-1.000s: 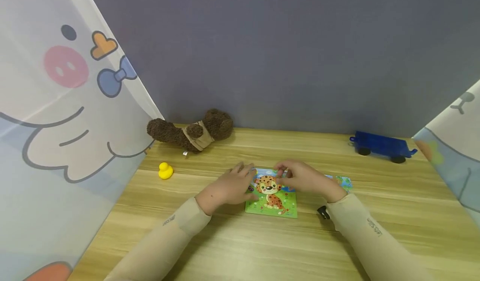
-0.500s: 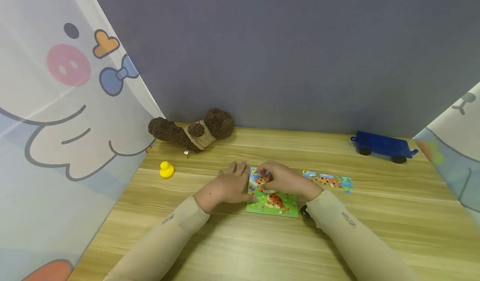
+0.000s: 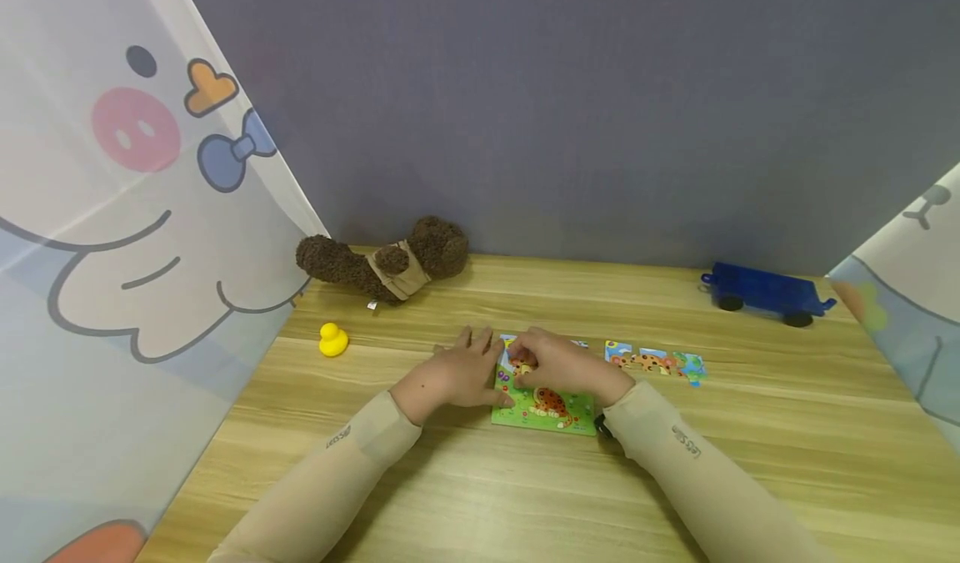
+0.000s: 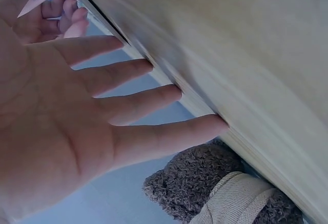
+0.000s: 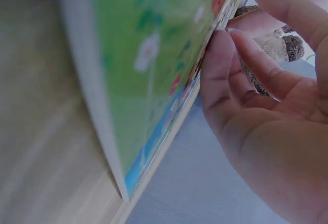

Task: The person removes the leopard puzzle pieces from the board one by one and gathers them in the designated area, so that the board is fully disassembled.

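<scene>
A green picture puzzle board [image 3: 517, 417] with a spotted leopard cub lies flat in front of me. My left hand [image 3: 461, 377] rests with spread, straight fingers along its left edge; the left wrist view shows those fingertips [image 4: 207, 126] touching the wooden surface. Over the cub's head, my right hand [image 3: 562, 363] has its thumb and fingers curled onto a puzzle piece [image 3: 522, 366], most of which they hide. Close to the board in the right wrist view, the right hand [image 5: 277, 106] has its fingertips right at the printed surface.
Several loose puzzle pieces [image 3: 651, 363] lie in a row right of the board. A brown teddy bear [image 3: 348, 267] lies at the back left, with a yellow rubber duck [image 3: 333, 342] nearer. At the back right stands a blue toy wagon [image 3: 765, 292], before a grey wall [image 3: 570, 129].
My right hand has shifted left from the board's upper right to over the cub's head, uncovering the loose pieces on the right. The left hand stays nearly still.
</scene>
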`<state>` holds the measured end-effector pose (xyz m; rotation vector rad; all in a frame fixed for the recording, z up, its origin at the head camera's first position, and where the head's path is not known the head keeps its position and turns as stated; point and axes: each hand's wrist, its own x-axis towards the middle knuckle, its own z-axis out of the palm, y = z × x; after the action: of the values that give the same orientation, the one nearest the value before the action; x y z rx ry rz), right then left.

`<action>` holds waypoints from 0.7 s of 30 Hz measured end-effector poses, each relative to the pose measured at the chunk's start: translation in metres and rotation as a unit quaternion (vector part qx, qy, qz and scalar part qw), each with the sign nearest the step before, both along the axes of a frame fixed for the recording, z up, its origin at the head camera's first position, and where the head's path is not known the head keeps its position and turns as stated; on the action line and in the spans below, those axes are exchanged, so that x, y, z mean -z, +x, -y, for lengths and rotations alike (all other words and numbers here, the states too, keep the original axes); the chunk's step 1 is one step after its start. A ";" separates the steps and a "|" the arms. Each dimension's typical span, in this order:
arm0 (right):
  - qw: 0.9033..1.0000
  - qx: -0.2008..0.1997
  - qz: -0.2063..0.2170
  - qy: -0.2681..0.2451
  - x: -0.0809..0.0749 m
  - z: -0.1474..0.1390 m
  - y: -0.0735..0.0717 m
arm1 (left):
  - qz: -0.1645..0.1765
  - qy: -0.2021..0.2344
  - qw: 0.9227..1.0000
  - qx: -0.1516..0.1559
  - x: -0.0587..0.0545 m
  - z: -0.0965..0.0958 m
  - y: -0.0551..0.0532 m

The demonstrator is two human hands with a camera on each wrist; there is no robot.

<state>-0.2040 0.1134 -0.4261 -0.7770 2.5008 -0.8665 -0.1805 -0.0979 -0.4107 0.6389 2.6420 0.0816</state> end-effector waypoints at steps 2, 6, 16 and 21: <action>1.000 -0.004 -0.002 0.003 0.001 0.000 0.000 | -0.004 -0.007 1.000 0.002 0.001 0.000 -0.001; 1.000 -0.016 -0.006 0.008 0.002 0.000 0.000 | -0.007 -0.017 1.000 0.005 0.001 -0.001 -0.002; 0.999 -0.046 0.002 0.013 0.002 0.000 -0.005 | -0.002 -0.038 0.999 0.002 -0.001 -0.005 -0.003; 0.999 -0.047 0.006 0.015 0.002 0.000 -0.006 | 0.001 -0.043 0.999 0.001 -0.001 -0.005 -0.004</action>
<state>-0.2096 0.1139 -0.4286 -0.8702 2.4392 -0.7970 -0.1849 -0.0932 -0.4095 0.6121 2.6268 -0.0306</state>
